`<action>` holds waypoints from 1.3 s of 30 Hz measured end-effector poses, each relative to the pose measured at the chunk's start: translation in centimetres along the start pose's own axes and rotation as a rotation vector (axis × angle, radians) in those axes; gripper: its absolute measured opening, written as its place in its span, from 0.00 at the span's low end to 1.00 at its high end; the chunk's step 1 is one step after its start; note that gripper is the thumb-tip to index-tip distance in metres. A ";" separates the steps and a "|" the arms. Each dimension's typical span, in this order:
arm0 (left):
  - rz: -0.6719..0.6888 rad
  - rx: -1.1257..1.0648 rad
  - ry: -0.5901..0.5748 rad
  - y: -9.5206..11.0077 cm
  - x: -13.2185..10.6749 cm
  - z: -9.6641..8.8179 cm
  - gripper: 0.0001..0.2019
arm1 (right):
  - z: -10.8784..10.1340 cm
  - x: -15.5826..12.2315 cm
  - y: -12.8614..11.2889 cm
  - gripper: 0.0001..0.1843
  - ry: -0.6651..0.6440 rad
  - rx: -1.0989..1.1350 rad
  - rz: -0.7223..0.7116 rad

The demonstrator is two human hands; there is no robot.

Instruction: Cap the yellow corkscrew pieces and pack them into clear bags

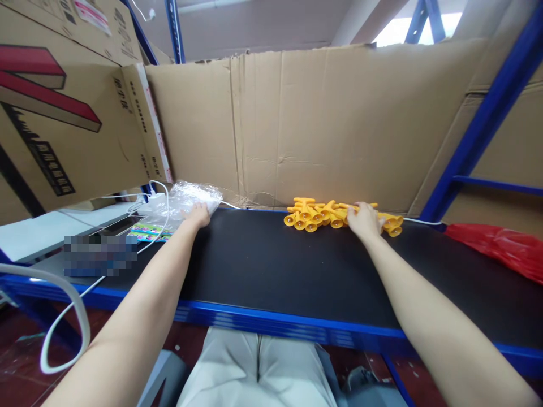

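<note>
On the left of the black shelf top, my left hand (197,215) is closed at the near edge of a heap of clear plastic bags (180,198), its fingertips partly hidden. Against the cardboard at the back lies a row of small yellow plastic pieces (311,216), with round cup-like ends facing me and bar-shaped tops. My right hand (365,219) reaches into the right part of this row, fingers bent over the yellow pieces. What exactly sits under its fingers is hidden by the hand.
Colourful printed packaging (148,232) and a white cable (166,212) lie left of my left arm. A large carton (85,141) stands at left. Red plastic (494,243) lies at right, near a blue upright (479,118). A cardboard wall (339,124) closes the back.
</note>
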State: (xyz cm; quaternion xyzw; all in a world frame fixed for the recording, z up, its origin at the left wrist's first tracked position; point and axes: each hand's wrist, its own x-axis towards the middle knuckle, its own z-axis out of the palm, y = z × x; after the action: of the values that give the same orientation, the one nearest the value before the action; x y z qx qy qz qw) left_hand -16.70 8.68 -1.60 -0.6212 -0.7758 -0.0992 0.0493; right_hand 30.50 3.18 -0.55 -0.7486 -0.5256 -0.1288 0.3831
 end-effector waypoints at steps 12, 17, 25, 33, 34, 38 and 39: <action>-0.027 -0.009 -0.028 1.0 -0.6 -0.4 0.35 | -0.1 0.0 -0.2 0.20 -0.020 -0.007 0.003; 0.033 0.077 -0.021 1.3 -1.2 -0.8 0.32 | -0.2 0.0 -0.3 0.20 -0.039 -0.004 -0.005; 0.190 0.153 0.099 2.3 -2.6 -1.7 0.27 | -0.3 0.0 -0.3 0.20 -0.049 -0.016 -0.001; 0.322 0.244 0.194 5.1 -3.7 -2.2 0.29 | -0.1 0.1 -0.2 0.19 -0.016 -0.013 -0.002; 0.370 0.243 0.192 6.0 -4.3 -2.4 0.30 | -0.1 0.1 -0.2 0.19 -0.018 -0.015 0.003; 0.678 0.228 0.255 9.8 -7.2 -3.2 0.32 | -0.2 0.1 -0.3 0.18 -0.022 -0.023 0.011; 0.787 0.222 0.250 10.5 -7.9 -3.4 0.32 | -0.2 0.1 -0.3 0.18 -0.021 -0.021 0.010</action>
State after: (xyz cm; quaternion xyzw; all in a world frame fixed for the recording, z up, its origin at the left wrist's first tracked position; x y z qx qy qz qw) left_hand -4.84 2.66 1.08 -0.8440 -0.4738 -0.0633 0.2435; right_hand 30.31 3.15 -0.28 -0.7565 -0.5246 -0.1245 0.3702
